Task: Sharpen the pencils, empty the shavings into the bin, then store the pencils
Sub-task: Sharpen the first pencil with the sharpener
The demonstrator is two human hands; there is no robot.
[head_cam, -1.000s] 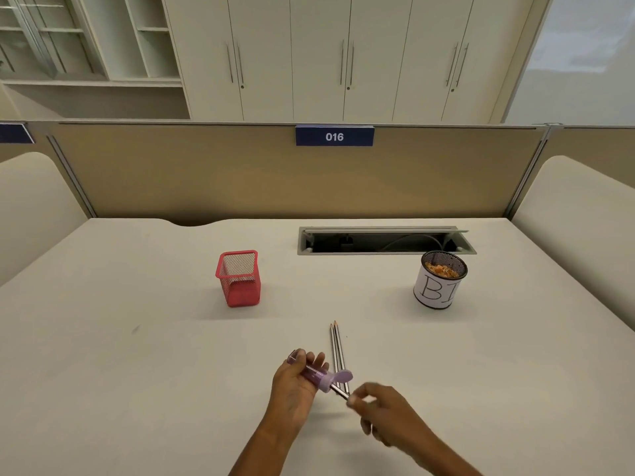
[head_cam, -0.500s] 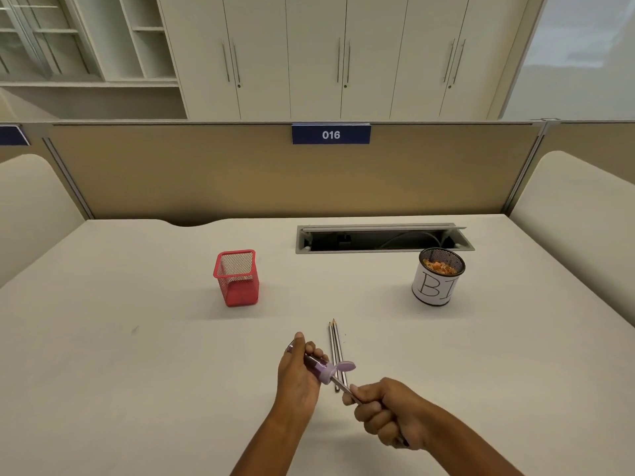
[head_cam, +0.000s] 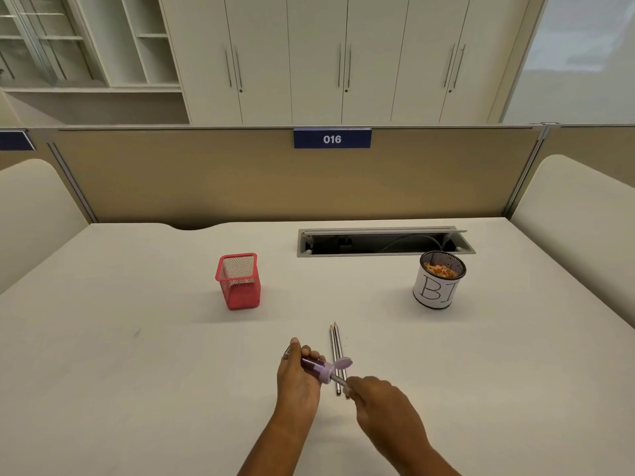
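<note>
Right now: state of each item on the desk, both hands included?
Purple plastic sharpener: gripped by left hand, cap flipped open, pencil inserted.
Grey pencil in it: held by right hand.
Two loose grey pencils: lying flat, side by side.
Red mesh holder: upright, empty.
Round labelled mesh bin: upright, holds shavings.

At the lower middle of the frame, the right hand [head_cam: 381,403] is now rolled over the pencil [head_cam: 338,380] stuck in the sharpener [head_cam: 321,367]. Its back faces up, where its curled fingers showed half a second ago.
</note>
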